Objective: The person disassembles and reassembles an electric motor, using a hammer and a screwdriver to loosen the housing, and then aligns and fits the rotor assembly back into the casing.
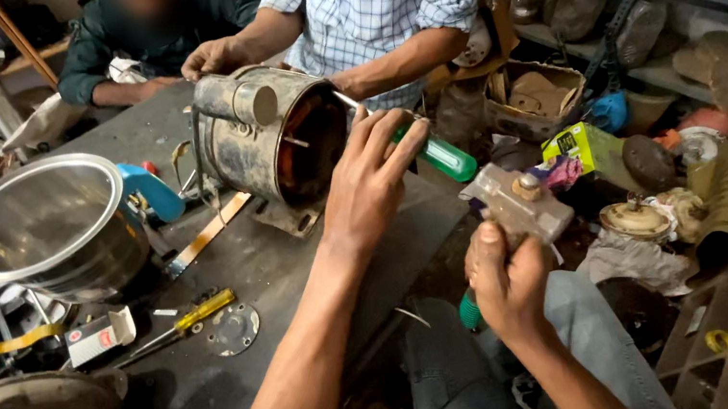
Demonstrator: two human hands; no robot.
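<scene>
So the left hand [370,179] is up at the open end of an old rusty motor [271,141], fingers curled around a green-handled screwdriver [439,156] whose shaft pokes into the housing. The right hand [504,279] sits lower and closer to the body, closed tight around a pale metal bracket [519,202] with a bolt on top, plus something with a green end sticking out under the fist. Just past the motor, another person in a checked shirt has a hand [212,58] on its far side. Further left of the hands there's a big steel bowl [37,227], and nearer, a yellow-handled screwdriver [192,317] lying on the dark workbench [285,256] beside a small metal disc [233,329].
</scene>
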